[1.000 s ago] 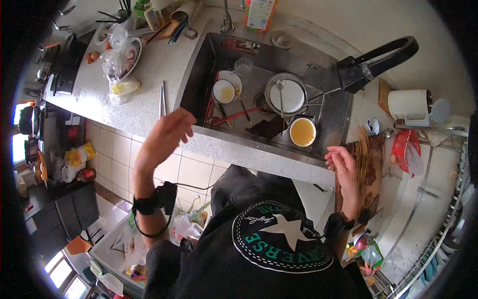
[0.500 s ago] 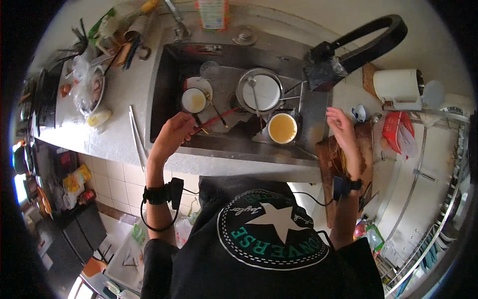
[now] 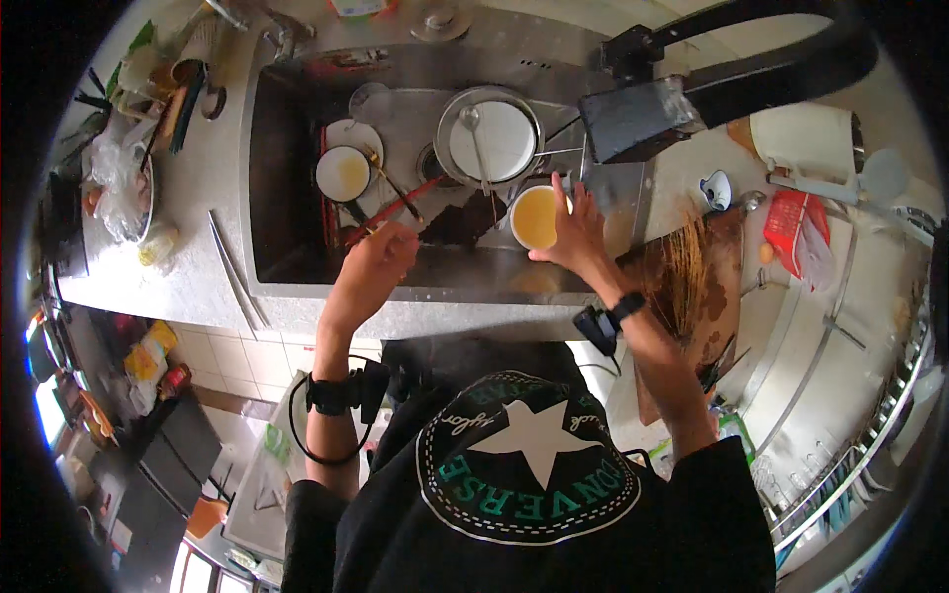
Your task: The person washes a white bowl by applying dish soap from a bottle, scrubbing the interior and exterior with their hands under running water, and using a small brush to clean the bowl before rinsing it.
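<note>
My right hand (image 3: 576, 235) is at a white bowl of yellow liquid (image 3: 535, 217) in the sink's right part. Its thumb lies at the near rim and its fingers curve round the right side. Over the sink's front edge, my left hand (image 3: 381, 259) is loosely closed, and anything inside it is hidden. Just beyond it lie red chopsticks (image 3: 405, 201). A small white bowl with yellowish residue (image 3: 343, 174) rests on a white plate (image 3: 358, 136) at the left. Behind, a metal basin (image 3: 442, 138) holds a white dish (image 3: 504, 143) and a spoon (image 3: 475, 138).
The steel sink (image 3: 272, 188) is set in a grey counter (image 3: 178, 282). Metal chopsticks (image 3: 232, 267) lie left of it. A brown board (image 3: 727, 287) with a straw brush (image 3: 685, 277) lies right. A black arm-like fixture (image 3: 643, 119) juts over the back right corner.
My right hand has moved left from beside the sink to the bowl of yellow liquid. The left hand's fingers have curled in more. The whole view has shifted.
</note>
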Available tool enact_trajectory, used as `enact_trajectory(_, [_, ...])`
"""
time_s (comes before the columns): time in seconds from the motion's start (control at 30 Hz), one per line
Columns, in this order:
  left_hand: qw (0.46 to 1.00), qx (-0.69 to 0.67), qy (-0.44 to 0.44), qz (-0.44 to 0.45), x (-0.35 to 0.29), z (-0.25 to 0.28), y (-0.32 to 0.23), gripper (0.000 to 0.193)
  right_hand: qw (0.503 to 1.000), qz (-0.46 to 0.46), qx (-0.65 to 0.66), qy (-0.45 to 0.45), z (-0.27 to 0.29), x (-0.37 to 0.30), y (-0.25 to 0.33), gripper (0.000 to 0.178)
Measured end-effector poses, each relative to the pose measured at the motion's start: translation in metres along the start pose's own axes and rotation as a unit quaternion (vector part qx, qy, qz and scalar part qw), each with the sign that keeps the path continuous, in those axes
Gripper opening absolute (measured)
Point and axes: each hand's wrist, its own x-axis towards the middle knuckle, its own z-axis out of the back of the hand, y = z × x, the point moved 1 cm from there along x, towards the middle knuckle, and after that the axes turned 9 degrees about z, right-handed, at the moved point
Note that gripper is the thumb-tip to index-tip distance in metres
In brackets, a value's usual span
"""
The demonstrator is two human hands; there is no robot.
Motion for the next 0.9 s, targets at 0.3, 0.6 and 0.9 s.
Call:
enact_trajectory(0.3, [0.996, -0.065, -0.029, 0.057, -0.009, -0.003, 0.011, 0.023, 0.983, 0.066, -0.146, 0.088, -0.047, 0.020, -0.014, 0.135])
enact_trajectory(0.6, [0.990, -0.128, -0.019, 0.057, -0.012, -0.007, 0.006, 0.024, 0.990, 0.063, -0.106, 0.065, -0.056, 0.026, -0.016, 0.129])
enact_trajectory(0.9, [0.990, -0.121, -0.022, 0.068, 0.001, -0.011, 0.005, 0.023, 0.989, 0.075, -0.116, 0.047, -0.060, 0.036, -0.018, 0.128])
